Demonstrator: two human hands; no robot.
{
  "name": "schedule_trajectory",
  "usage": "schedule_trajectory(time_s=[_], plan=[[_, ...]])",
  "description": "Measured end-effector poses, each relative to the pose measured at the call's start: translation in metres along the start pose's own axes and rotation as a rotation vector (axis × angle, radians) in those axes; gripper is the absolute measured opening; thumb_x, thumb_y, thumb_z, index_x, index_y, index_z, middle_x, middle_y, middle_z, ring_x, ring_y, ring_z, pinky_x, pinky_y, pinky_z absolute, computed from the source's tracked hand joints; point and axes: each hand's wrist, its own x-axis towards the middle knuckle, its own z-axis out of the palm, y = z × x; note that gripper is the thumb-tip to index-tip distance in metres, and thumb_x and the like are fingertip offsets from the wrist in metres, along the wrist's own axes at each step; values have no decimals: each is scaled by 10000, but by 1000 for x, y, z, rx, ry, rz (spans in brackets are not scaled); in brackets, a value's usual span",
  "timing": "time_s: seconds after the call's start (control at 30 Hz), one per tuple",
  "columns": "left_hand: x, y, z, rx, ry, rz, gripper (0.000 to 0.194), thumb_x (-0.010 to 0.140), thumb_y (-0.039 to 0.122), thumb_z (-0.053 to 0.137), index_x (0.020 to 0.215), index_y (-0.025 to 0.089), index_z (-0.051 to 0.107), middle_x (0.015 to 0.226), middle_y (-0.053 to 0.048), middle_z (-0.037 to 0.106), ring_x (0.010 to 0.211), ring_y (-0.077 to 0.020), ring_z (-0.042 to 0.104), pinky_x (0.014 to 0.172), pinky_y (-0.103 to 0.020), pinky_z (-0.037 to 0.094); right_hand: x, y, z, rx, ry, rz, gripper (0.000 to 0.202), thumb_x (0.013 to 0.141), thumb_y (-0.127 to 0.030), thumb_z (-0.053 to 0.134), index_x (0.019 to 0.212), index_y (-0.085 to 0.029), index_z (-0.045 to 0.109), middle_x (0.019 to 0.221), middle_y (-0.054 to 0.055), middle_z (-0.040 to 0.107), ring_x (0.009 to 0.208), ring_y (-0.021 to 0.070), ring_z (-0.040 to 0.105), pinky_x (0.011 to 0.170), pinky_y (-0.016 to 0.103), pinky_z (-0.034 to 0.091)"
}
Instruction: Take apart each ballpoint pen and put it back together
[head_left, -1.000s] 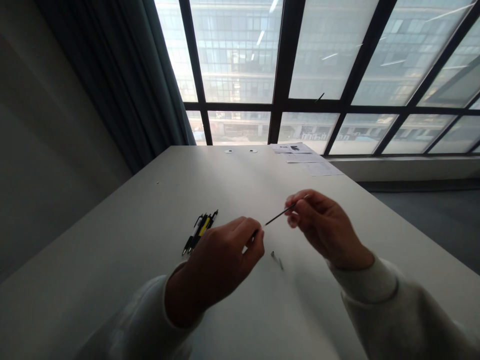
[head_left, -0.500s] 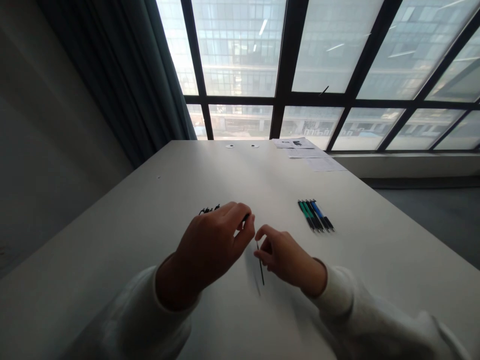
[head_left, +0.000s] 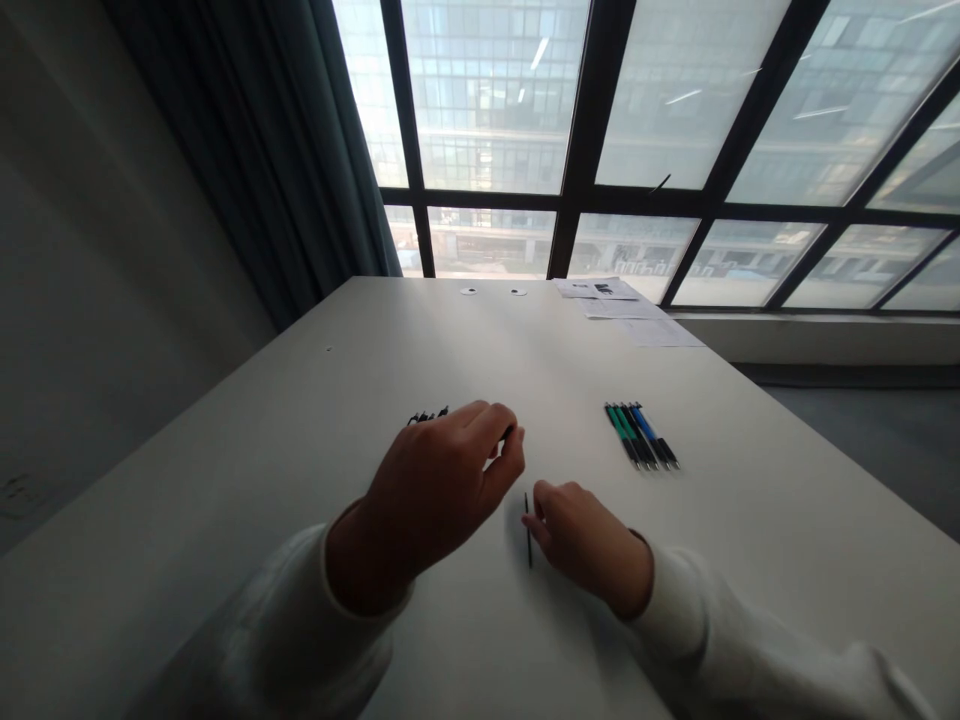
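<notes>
The thin dark refill lies flat on the white surface, and the right hand rests beside it with its fingertips at the stick; whether they pinch it or only touch it I cannot tell. The left hand hovers just above and to the left, fingers curled closed around a dark pen body that barely peeks out. That refill is slender and round, so a nudge from a knuckle or a sleeve could set it rolling, and pressed hard it might bend. The loosely held pen body could slip too. Farther off, a bunch of green and blue pens lies to the right, and the tips of more pens show behind the left hand. Papers sit at the far edge, under tall windows with a dark curtain alongside.
</notes>
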Motion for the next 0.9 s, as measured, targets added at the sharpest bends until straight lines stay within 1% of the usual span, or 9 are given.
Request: schedule_trajectory(time_s=[0.07,0.17,0.33,0.47,0.57,0.63,0.7,0.8,0.9], plan=[[0,0,0,-2,-6,0,227,955,243,457,830,155,625,668,11,603,515,-106,499,502,-246,332,-9,-7,-5,-82,-83,-5,243,906,-320,561,862,-116,685,831,187,717,795,309,713,693,368,512],[-1,0,0,-22,-43,-21,233,961,246,448,840,158,627,684,4,605,540,-120,519,534,-261,362,-15,-16,-4,-166,-201,-9,308,916,-314,523,902,-89,732,879,215,731,843,326,729,727,397,546],[1,-1,3,-130,-101,-74,252,987,267,425,920,153,640,797,-33,635,660,-149,578,647,-290,446,-12,-20,7,-177,-265,11,299,902,-215,491,899,-77,757,865,228,749,797,323,750,675,400,574],[3,-1,7,-208,-83,-127,280,988,249,397,1034,132,647,942,-87,649,833,-190,621,774,-331,495,-10,-19,10,-189,-292,19,240,847,-136,524,869,-92,759,842,209,756,780,314,755,637,372,577],[2,-4,12,-264,-69,-249,344,955,211,394,1213,116,600,1097,-128,624,948,-218,635,860,-380,512,-11,-20,12,-196,-275,20,234,847,-128,521,885,-99,750,862,202,757,787,322,754,631,373,570],[0,-10,17,-347,-100,-349,390,938,232,413,1277,124,574,1102,-129,628,890,-217,654,821,-397,534,-14,-20,13,-201,-251,17,270,904,-164,477,898,-105,740,876,203,755,785,320,753,631,375,560],[-4,-21,23,-502,-140,-454,383,920,270,460,1252,137,598,1025,-105,665,797,-200,667,772,-389,552,-20,-21,12,-209,-223,21,350,971,-217,396,919,-107,724,880,208,751,778,313,749,627,371,542],[-20,-40,37,-700,-205,-584,294,827,317,623,1062,155,694,993,-83,720,947,-224,671,877,-398,538,-34,-18,14,-199,-135,13,419,1018,-287,316,911,-134,691,821,168,746,726,270,735,600,324,481],[-45,-54,54,-903,-340,-771,369,769,368,689,1053,133,692,918,-81,737,858,-214,695,756,-359,578,-52,-11,24,-130,5,-96,387,1018,-326,345,828,-168,642,749,91,729,647,196,696,565,284,373]])
